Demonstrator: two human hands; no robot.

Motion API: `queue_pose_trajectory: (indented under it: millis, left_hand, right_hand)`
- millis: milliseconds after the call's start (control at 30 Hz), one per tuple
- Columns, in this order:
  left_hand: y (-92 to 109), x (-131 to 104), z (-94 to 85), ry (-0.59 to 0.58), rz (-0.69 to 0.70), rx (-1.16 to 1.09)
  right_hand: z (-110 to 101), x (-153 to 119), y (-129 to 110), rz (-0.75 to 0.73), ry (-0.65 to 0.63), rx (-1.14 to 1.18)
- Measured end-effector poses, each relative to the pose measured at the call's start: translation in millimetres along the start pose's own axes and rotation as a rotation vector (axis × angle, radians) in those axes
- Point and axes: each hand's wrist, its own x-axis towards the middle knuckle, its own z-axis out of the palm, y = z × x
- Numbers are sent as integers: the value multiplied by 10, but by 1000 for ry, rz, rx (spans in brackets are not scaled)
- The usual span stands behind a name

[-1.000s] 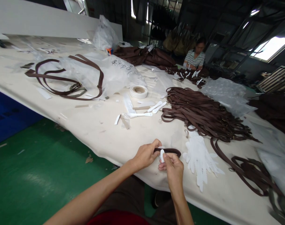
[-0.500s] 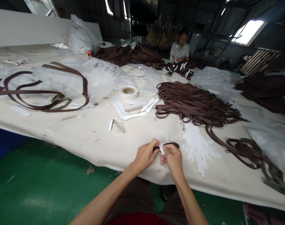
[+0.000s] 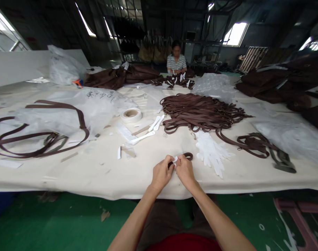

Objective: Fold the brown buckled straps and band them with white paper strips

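Close to the table's front edge, my left hand (image 3: 161, 173) is closed on a short looped brown strap (image 3: 189, 156). A small white strip (image 3: 175, 159) goes around the strap between my two hands. My right hand (image 3: 185, 171) pinches at this strip, and the strap's loop sticks out beyond its fingers. The fingertips of both hands nearly meet, so part of the strip is hidden. Just right of my right hand lie white gloves (image 3: 209, 150), flat on the table.
A pile of brown straps (image 3: 198, 111) lies beyond the gloves. Left of it are a roll of white tape (image 3: 131, 115) and white plastic tools (image 3: 155, 123). Loose straps (image 3: 81, 118) and plastic bags (image 3: 101, 104) cover the left side. A co-worker (image 3: 176, 62) sits across the table.
My view has turned to the right and levelled. The hands have drawn closer around the white strip, which now shows less between the fingers.
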Motion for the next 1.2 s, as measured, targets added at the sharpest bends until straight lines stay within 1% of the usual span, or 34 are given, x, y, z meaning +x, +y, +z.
queue_pose_trajectory:
  millis: [100, 200, 300, 367, 433, 500, 533, 600, 667, 700, 767, 833, 900, 967, 1033, 1133, 1200]
  left_hand:
    - [0, 2, -3, 18, -3, -17]
    - [2, 1, -6, 12, 5, -28]
    - [1, 2, -12, 1, -14, -50]
    - [-5, 3, -16, -14, -19, -81]
    - [-13, 4, -18, -31, -11, -91]
    - [-19, 4, -19, -38, -6, -77]
    - [-21, 3, -20, -42, -3, -72]
    - [-20, 1, -25, -51, -4, -76]
    - [-17, -2, -32, -61, -20, -91]
    - [-17, -3, -36, -67, -30, -102]
    - [-22, -2, -44, -80, -52, -134]
    - [-37, 7, -57, -86, -65, -182]
    - [-57, 31, -82, -92, -74, -232]
    - [-70, 74, -123, -125, -84, -269]
    - [-60, 140, -177, -182, -94, -288]
    - [9, 273, -249, -281, -106, -286]
    - [77, 372, -274, -365, -103, -300]
  right_hand:
    - [-32, 7, -39, 26, -85, -12]
    - [-61, 32, -75, 45, -151, -41]
    - [-128, 72, -120, 23, -192, -112]
    - [-226, 104, -150, -15, -209, -161]
    - [-348, 139, -174, -115, -185, -231]
    - [-453, 184, -187, -310, -187, -347]
    - [-489, 211, -190, -419, -226, -412]
    - [-523, 273, -189, -601, -362, -516]
    - [-520, 340, -186, -707, -487, -573]
    - [-512, 372, -185, -755, -522, -604]
    - [-489, 435, -184, -834, -563, -675]
    - [-459, 497, -179, -866, -588, -723]
    - [-420, 561, -163, -845, -588, -698]
    - [-379, 632, -133, -768, -569, -601]
    - [-352, 716, -102, -639, -581, -467]
    - [-356, 883, -84, -433, -615, -260]
    - [-383, 1012, -92, -343, -605, -158]
